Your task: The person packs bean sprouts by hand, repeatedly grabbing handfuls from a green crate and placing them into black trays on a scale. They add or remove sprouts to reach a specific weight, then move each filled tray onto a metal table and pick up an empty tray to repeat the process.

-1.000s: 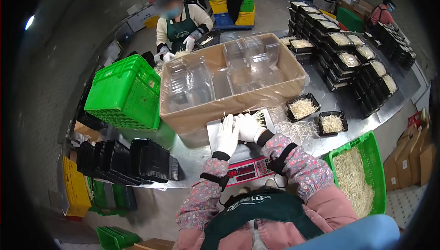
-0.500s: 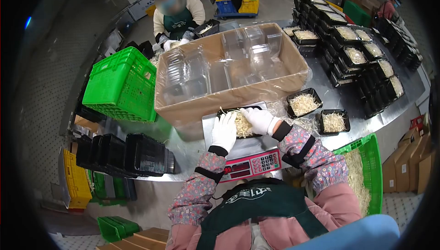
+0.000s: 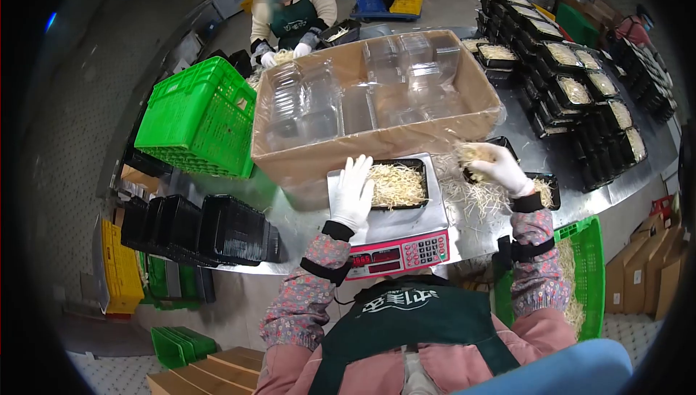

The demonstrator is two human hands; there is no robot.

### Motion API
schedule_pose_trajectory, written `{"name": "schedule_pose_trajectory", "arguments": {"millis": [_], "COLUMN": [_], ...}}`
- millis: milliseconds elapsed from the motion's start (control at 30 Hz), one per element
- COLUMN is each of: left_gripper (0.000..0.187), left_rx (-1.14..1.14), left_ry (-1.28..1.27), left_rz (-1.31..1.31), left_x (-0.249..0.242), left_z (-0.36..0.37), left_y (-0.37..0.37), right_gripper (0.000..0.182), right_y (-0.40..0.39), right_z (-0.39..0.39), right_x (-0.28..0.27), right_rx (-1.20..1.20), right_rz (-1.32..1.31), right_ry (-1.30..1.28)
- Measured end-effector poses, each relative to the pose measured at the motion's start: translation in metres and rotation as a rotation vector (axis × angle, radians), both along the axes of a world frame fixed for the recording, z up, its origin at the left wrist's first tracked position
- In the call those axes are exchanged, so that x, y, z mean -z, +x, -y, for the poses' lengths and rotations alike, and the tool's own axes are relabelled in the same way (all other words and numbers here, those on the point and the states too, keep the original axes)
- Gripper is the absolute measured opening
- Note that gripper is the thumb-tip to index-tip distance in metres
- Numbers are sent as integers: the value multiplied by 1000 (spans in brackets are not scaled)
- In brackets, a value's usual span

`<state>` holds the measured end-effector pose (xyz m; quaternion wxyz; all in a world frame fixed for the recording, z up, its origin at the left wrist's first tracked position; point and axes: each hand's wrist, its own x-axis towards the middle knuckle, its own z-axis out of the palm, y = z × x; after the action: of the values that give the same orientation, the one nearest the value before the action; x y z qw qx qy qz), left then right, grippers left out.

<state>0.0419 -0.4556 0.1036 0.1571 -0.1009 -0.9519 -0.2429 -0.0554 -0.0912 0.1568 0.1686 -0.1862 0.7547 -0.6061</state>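
A black tray of bean sprouts (image 3: 398, 183) sits on the steel-topped weighing scale (image 3: 399, 255), whose red display is lit. My left hand (image 3: 353, 193), in a white glove, lies with fingers stretched out along the tray's left side. To the right of the scale, my right hand (image 3: 499, 168), also gloved, has its fingers closed round a small clump of bean sprouts (image 3: 471, 153). It is over loose sprouts (image 3: 484, 199) scattered on the steel table. Behind that hand are two filled trays, partly hidden; the nearer one (image 3: 549, 186) shows at its right.
A carton of clear plastic lids (image 3: 304, 150) stands behind the scale. Stacked filled trays (image 3: 558, 90) rise at the right. Left are a green crate (image 3: 196, 119) and empty black trays (image 3: 232, 228). A co-worker (image 3: 297, 14) handles sprouts across the table. A green sprout crate (image 3: 596, 272) stands lower right.
My right hand has left the tray on the scale and moved right, taking a clump of sprouts. The left hand stays at the tray's left side. The display reading differs.
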Motion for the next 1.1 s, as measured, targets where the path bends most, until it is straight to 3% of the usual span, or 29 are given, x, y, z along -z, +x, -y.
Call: {"name": "schedule_pose_trajectory", "arguments": {"millis": [67, 200, 267, 333, 467, 500, 667, 767, 867, 967, 1067, 1100], "left_gripper": [48, 50, 54, 55, 51, 46, 41, 46, 49, 60, 78, 75], "left_rx": [-7, -251, -334, -300, -46, 68, -3, -64, -23, 82, 216, 256], "left_ry": [476, 452, 420, 574, -15, -128, -185, 81, 241, 82, -53, -84], "left_rz": [-83, -1, 96, 167, 77, -46, -48, 36, -63, -5, 65, 52], "left_x": [1, 0, 9, 18, 4, 24, 40, -1, -19, -7, -15, -9], "left_z": [19, 66, 73, 52, -14, -12, -19, -23, -25, -17, -25, -28], "left_y": [2, 7, -2, -18, -15, -19, 4, 23, 32, 25, 16, 8], "right_gripper": [44, 41, 42, 40, 39, 40, 49, 50, 46, 36, 35, 35], "right_y": [11, 29, 37, 36, 26, 30, 23, 14, -5, -35, -75, -100], "right_z": [-20, -56, -58, -46, -20, -8, 13, 13, -13, -46, -72, -82], "right_x": [5, 30, 31, 36, 47, 34, 9, 0, -3, 19, 77, 122], "right_rx": [145, 317, 364, 363, 276, 231, 115, 100, 274, 636, 874, 954], "right_rz": [100, 61, 188, 145, 93, 82, 72, -46, -86, -141, -110, -84], "right_ry": [-162, -221, -295, -303, -197, -193, -41, -58, -225, -291, -257, -206]}}
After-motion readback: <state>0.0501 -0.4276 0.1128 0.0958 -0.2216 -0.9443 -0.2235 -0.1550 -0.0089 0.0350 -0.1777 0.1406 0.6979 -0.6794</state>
